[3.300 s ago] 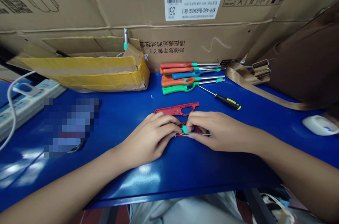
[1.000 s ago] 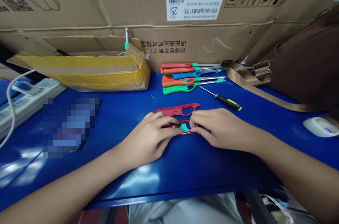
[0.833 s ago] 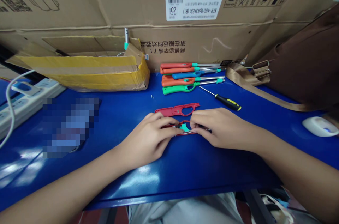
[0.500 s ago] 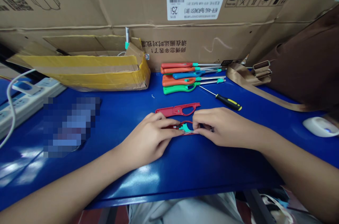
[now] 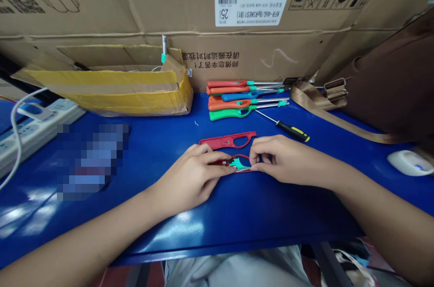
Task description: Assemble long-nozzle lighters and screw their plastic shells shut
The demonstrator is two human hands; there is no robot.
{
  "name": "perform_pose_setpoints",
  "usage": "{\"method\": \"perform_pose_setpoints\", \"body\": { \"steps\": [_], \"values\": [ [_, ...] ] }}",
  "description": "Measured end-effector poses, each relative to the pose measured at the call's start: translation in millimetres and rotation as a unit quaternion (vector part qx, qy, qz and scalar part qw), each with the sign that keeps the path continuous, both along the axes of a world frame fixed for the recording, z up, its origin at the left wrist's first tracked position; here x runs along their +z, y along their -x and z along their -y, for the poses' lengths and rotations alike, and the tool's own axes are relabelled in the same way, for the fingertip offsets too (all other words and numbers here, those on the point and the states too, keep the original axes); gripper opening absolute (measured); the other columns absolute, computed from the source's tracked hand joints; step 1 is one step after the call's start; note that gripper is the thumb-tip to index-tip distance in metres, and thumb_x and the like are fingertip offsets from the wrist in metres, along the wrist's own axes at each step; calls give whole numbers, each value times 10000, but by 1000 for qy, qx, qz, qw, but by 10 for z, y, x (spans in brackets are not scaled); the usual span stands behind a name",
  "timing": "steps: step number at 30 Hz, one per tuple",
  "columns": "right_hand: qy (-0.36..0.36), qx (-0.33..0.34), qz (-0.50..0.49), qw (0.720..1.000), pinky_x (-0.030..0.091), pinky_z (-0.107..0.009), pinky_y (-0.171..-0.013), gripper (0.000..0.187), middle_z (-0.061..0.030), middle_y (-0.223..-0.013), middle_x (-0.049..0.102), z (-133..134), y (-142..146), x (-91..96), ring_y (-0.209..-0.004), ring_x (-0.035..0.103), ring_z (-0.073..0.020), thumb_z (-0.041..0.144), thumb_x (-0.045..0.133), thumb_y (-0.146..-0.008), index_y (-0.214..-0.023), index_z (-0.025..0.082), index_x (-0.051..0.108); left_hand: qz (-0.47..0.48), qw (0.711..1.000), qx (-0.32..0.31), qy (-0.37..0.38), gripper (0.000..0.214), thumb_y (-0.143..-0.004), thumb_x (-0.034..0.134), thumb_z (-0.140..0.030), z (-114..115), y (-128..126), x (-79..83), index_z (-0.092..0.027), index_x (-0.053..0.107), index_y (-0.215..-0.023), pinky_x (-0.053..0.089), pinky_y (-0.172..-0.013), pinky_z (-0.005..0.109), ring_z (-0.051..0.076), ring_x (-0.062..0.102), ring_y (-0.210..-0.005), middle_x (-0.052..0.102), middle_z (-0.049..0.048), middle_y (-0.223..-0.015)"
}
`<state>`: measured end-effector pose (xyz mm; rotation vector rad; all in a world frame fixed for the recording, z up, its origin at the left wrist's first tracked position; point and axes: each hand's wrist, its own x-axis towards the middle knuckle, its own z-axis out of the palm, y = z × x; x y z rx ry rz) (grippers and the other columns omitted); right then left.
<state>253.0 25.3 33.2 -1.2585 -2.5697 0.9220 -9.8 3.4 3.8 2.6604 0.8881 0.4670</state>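
My left hand [image 5: 195,171] is closed on a red lighter half-shell [image 5: 242,171] lying on the blue table, its thumb and fingers near the teal trigger [image 5: 240,163]. At the right end of this shell, my right hand [image 5: 280,160] pinches thumb and forefinger together; what sits between the tips is too small to make out. Just beyond both hands lies the matching red shell half [image 5: 228,141], with its inner side facing up.
Several gas lighters [image 5: 230,105] lie in a row at the back, beside a black-and-yellow screwdriver [image 5: 293,131]. A taped cardboard box [image 5: 135,92] stands back left, near a power strip [image 5: 34,126] and a blurred-out item [image 5: 95,160]. A white mouse [image 5: 410,162] is at right.
My right hand has shifted slightly to the right, uncovering more of the shell's loop. My left hand stays in place on the half-shell.
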Motion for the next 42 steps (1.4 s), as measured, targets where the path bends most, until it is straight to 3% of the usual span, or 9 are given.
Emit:
{"method": "perform_pose_setpoints", "body": {
  "steps": [12,17,20,23,26,29,32,36,42],
  "values": [
    [53,-31,-30,998,431,-251,-623,77,17,-780,659,-33,10,-73,-681,544,-124,158,634,-872,-818,201,668,-46,998,-13,-38,387,-1003,478,-148,14,-4,14,-281,705,-1287,495,-915,477,286,571,-1085,673,31,-1351],
    [28,-29,-28,999,419,-249,-600,108,22,-745,645,-24,8,-82,-653,534,-118,112,618,-846,-797,198,663,-40,998,-16,-36,382,-1003,481,-152,12,-10,18,-285,705,-1283,498,-897,461,267,579,-1045,676,33,-1332],
    [14,-22,-53,998,429,-242,-584,28,28,-741,628,-33,9,-108,-634,542,-114,185,661,-855,-836,205,661,-40,999,-17,-31,390,-989,495,-144,7,-13,21,-287,701,-1288,496,-890,457,269,582,-1050,675,45,-1319],
    [-87,-45,-85,992,489,-270,-672,34,0,-822,644,-99,-2,-164,-717,592,-141,234,641,-897,-896,209,665,-31,999,-16,-34,370,-1002,491,-160,5,-14,2,-285,710,-1273,495,-897,456,275,582,-1081,672,55,-1322],
    [-238,-60,-60,967,505,-403,-929,170,-86,-1091,661,-199,-37,-245,-1054,608,-249,198,578,-930,-1079,201,660,-19,999,-19,-41,361,-1031,464,-173,16,-21,-38,-276,700,-1285,495,-921,458,276,586,-1125,664,59,-1343],
    [-293,-57,-1,954,468,-506,-1016,350,-148,-1331,576,-281,-95,-315,-1227,533,-324,193,563,-934,-1281,197,609,12,999,-15,-39,339,-1049,463,-186,40,-37,-76,-267,690,-1287,501,-935,424,248,607,-1138,678,56,-1316],
    [-282,-20,25,959,447,-529,-1022,315,-130,-1357,573,-326,-141,-347,-1260,519,-329,182,572,-929,-1230,239,649,51,998,4,-38,284,-1047,505,-242,60,-52,-77,-239,695,-1258,504,-941,401,225,633,-1113,701,64,-1257],
    [-246,20,22,969,457,-444,-922,177,-86,-1172,680,-351,-145,-333,-1111,614,-267,252,576,-978,-1122,239,680,74,996,30,-46,250,-1026,540,-249,45,-48,-18,-208,703,-1211,500,-950,407,228,630,-1101,713,66,-1225],
    [-169,0,-36,985,466,-377,-854,210,-79,-991,740,-311,-65,-235,-940,669,-220,272,521,-998,-963,194,712,32,988,116,-92,357,-1005,557,-220,-94,22,-7,-190,621,-1356,494,-999,490,282,592,-1183,678,107,-1311]
  ]
}}
